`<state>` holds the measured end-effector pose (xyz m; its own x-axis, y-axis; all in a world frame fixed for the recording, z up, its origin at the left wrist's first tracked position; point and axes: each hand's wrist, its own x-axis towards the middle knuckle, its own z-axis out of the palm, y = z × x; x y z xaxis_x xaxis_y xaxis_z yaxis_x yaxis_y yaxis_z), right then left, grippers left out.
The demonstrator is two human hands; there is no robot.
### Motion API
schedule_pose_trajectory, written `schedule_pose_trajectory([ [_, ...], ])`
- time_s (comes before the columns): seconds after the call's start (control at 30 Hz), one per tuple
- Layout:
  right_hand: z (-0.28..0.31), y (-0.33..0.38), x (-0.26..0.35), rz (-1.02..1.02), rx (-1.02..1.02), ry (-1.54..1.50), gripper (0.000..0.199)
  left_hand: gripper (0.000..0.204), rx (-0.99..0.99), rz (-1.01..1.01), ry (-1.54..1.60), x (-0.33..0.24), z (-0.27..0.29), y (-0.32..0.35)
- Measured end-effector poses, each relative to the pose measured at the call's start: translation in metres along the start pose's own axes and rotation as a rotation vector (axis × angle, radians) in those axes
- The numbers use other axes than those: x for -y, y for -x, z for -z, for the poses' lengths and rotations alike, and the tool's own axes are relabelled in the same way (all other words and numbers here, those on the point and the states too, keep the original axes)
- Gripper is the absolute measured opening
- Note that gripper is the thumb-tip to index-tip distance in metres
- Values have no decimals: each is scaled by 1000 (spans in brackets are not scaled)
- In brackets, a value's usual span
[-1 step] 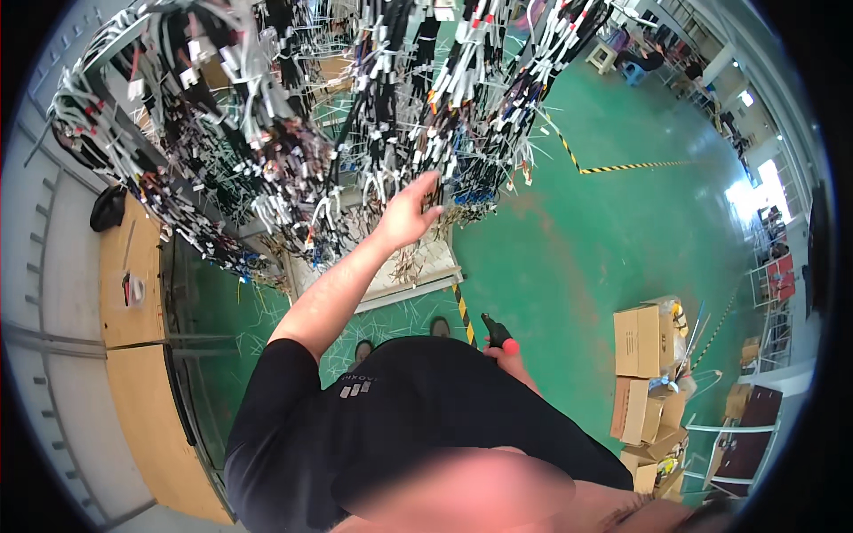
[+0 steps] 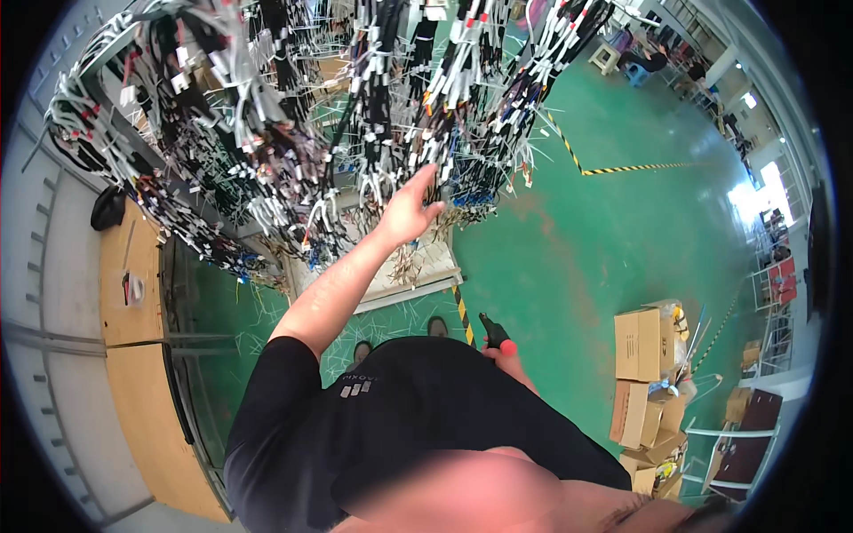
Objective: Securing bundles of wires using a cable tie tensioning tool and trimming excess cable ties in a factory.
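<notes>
reaching left hand (image 2: pixel 410 211) up into cables (image 2: pixel 382 115)

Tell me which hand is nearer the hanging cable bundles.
Left. The left hand is raised among the hanging cable bundles; the right hand stays low by the hip, gripping a black-and-red tool.

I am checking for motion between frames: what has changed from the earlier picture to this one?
Nothing has visibly changed. The left hand is raised to the hanging cables as before, and the right hand holds the black and red tool low at the person's side in the same place.
</notes>
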<state>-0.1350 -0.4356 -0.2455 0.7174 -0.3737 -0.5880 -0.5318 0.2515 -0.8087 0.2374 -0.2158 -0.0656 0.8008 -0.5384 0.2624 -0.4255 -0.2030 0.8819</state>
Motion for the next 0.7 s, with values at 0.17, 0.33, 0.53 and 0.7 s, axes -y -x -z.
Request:
schedule_pose_trajectory([
  [0.17, 45, -59, 24, -50, 86, 32, 40, 78, -315, -57, -157, 8, -53, -44],
  [0.33, 94, -121, 49, -139, 172, 95, 39, 73, -486, 76, 26, 0, -82, -67],
  [0.53, 100, -177, 96, -71, 286, 117, 41, 70, -460, 253, 374, -15, -88, -76],
  [0.7, 82, -203, 119, -98, 364, 124, 37, 54, -467, 292, 514, -28, -81, -63],
])
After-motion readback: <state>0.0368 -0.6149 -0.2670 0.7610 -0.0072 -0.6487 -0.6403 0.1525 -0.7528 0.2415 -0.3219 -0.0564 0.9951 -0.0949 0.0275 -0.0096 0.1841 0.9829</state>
